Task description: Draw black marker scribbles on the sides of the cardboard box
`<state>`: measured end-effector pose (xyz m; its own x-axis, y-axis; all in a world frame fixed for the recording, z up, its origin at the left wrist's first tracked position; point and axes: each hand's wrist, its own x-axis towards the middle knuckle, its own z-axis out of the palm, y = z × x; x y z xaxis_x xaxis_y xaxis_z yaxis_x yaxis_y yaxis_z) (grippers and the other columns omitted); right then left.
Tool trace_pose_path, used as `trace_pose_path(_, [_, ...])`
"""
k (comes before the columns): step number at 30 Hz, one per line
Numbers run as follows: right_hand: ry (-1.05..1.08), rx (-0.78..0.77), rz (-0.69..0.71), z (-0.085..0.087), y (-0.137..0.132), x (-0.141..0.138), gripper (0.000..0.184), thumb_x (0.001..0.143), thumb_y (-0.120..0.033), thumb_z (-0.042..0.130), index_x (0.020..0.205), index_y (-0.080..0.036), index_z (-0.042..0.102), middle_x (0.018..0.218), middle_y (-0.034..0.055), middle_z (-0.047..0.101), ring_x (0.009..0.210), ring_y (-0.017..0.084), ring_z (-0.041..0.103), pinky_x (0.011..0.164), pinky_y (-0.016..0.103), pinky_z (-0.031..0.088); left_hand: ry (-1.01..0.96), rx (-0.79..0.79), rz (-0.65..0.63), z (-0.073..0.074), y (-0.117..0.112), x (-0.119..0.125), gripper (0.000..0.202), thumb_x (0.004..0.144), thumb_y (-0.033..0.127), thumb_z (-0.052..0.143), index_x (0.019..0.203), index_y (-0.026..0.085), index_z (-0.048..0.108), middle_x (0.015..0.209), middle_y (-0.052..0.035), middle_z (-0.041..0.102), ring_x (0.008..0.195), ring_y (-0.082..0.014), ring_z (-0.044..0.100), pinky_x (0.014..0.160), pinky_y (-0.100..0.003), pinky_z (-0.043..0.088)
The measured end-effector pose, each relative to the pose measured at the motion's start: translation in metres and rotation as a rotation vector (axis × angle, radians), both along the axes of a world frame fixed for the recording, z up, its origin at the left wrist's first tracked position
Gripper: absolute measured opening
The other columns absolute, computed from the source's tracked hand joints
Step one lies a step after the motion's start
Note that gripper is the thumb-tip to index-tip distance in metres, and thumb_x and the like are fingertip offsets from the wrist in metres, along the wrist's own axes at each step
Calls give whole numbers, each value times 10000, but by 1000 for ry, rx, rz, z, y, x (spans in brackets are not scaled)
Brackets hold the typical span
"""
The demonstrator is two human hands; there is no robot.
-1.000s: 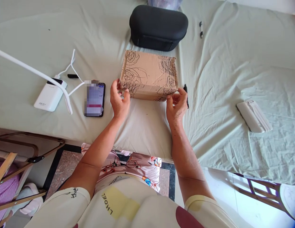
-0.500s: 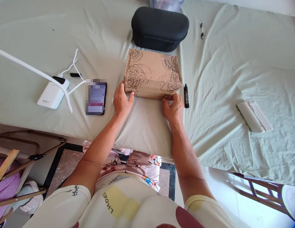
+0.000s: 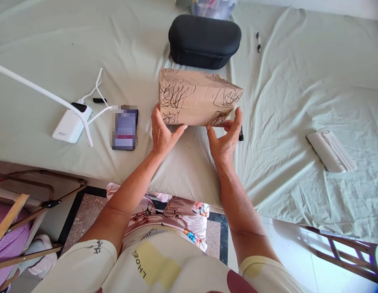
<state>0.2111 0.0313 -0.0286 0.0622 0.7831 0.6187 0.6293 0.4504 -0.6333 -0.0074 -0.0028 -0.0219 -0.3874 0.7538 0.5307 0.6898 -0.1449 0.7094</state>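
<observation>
Evidently the cardboard box (image 3: 198, 99) is the centre of things: it sits in the middle of the worktop (image 3: 277, 101), straight ahead of the wearer and just short of a black hard-shell case (image 3: 205, 40). We note one hand at either end. The left hand (image 3: 166, 132) has its fingers against the left end and its thumb stretched along the lower near edge; the right hand (image 3: 224, 140) sets its thumb under that same edge, fingers about the right end. Both hands hold the box; the grip is spread, not clenched, probably because the ends are far apart and the load needs balancing from both sides. The box is tipped, its long scribbled face turned toward the wearer, which we take as the reason both thumbs sit low. Whether the underside touches the cloth, we cannot tell.

Just beyond the right hand, a black marker (image 3: 241, 133) is partly hidden. On the left, a smartphone (image 3: 125, 130) lies face up, presumably for reading; its screen is largely blurred. Beside it we have a white power bank (image 3: 71, 124), close enough, we judge, for its white cable (image 3: 98, 83) to reach the phone; the blurring hides any join. A pen (image 3: 258, 42) lies farther off, right of the case, well apart from both hands.
</observation>
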Motion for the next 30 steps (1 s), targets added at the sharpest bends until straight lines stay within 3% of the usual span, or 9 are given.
trace_pose_path(4, [-38, -1, -5, 4, -3, -5, 1068, 886, -691, 694, 1690, -277, 128, 1482, 183, 472, 1237, 330, 566, 1071, 611, 500, -69, -33, 10, 3, -4, 10, 1231, 755, 514, 938, 1629, 146, 155, 1691, -301, 375, 1650, -384, 319, 1365, -505, 278])
trace_pose_path(8, [-111, -47, -47, -1, -1, -10, 1164, 858, -779, 667, 1708, -266, 59, 1605, 218, 355, 1341, 394, 500, 1095, 693, 455, -99, -50, 32, 6, -5, 18, 1342, 701, 540, 973, 1645, 150, 104, 1724, -295, 325, 1682, -383, 233, 1390, -503, 206])
trace_pose_path(11, [-132, -55, -90, -3, 0, -13, 1196, 849, -781, 688, 1715, -281, 33, 1580, 212, 394, 1331, 400, 511, 1095, 706, 456, -115, -43, 44, 4, -4, 21, 1349, 696, 530, 984, 1647, 162, 101, 1729, -283, 322, 1686, -378, 224, 1398, -500, 183])
trace_pose_path(16, [-121, 17, -24, -5, 2, -11, 1109, 902, -752, 650, 1719, -343, 23, 1600, 165, 415, 1264, 347, 553, 1079, 659, 506, -97, -23, 56, 0, -2, 10, 1301, 722, 613, 949, 1656, 199, 144, 1716, -255, 359, 1671, -381, 270, 1389, -505, 223])
trace_pose_path(19, [-68, 67, 4, -5, 5, -3, 951, 980, -681, 572, 1723, -358, 73, 1524, 134, 486, 1212, 303, 592, 1069, 626, 532, -52, 37, 42, 0, -2, -1, 1196, 792, 702, 858, 1654, 229, 178, 1691, -226, 410, 1636, -359, 355, 1331, -479, 352])
trace_pose_path(23, [17, 149, 47, -4, 9, 11, 774, 1043, -596, 496, 1711, -392, 163, 1412, 95, 553, 1172, 261, 625, 1038, 582, 572, -50, 133, 13, 4, -2, -11, 895, 929, 777, 647, 1582, 272, 303, 1601, -163, 518, 1518, -316, 523, 1213, -461, 475])
trace_pose_path(27, [127, 241, 51, -2, 13, 21, 639, 1087, -571, 398, 1681, -403, 233, 1435, 101, 514, 1249, 269, 622, 1012, 549, 599, -72, 185, 59, 7, -2, -14, 613, 1021, 776, 462, 1325, 246, 512, 1276, -86, 683, 1233, -234, 699, 1046, -387, 558])
trace_pose_path(30, [158, 246, 48, -2, 15, 23, 582, 1096, -570, 366, 1643, -384, 294, 1421, 113, 501, 1281, 273, 625, 1010, 537, 605, -96, 206, 86, 8, -2, -14, 561, 1044, 760, 421, 1181, 231, 548, 1117, -45, 687, 1057, -179, 725, 899, -318, 577])
